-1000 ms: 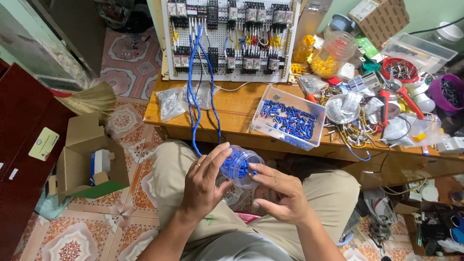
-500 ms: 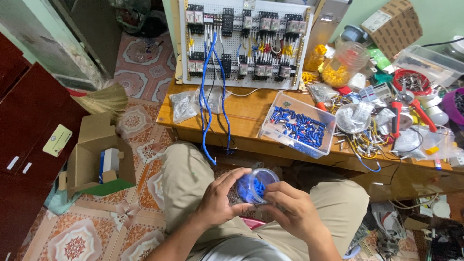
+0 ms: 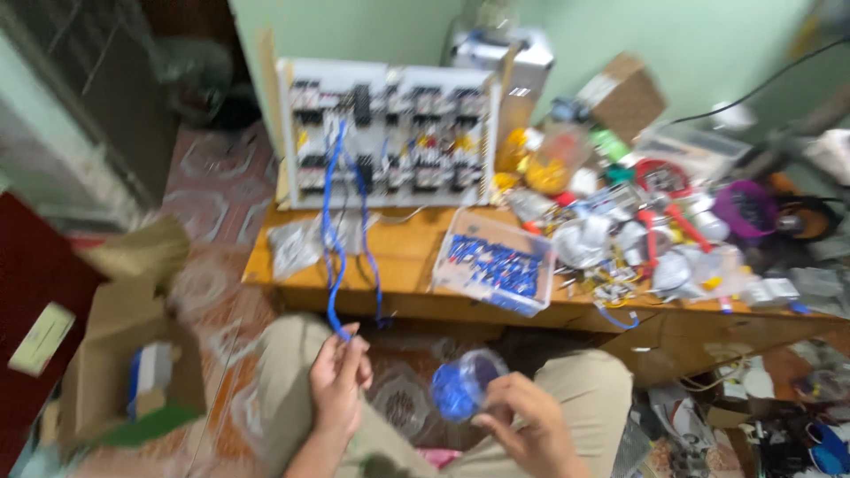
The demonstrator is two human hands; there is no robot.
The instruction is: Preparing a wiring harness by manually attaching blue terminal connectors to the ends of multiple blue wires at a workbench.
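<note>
The picture is motion-blurred. My right hand (image 3: pixel 531 425) holds a small clear plastic bag of blue pieces (image 3: pixel 465 389) above my lap. My left hand (image 3: pixel 341 381) is up by the hanging end of a blue wire (image 3: pixel 335 292), with its fingertips pinched at the wire's tip. The wire runs down from a white wiring panel (image 3: pixel 390 133) that stands upright at the back of a low wooden table (image 3: pixel 407 265). I sit in front of the table in beige trousers.
A clear tray of blue parts (image 3: pixel 496 265) lies on the table. Right of it are bags, red-handled tools, wires and a purple tub (image 3: pixel 744 208). An open cardboard box (image 3: pixel 133 372) sits on the patterned floor at left, beside a dark red cabinet (image 3: pixel 35 292).
My left hand has left the bag and gone up to the blue wire's end. My right hand now holds the bag alone. The view tilted up and blurred.
</note>
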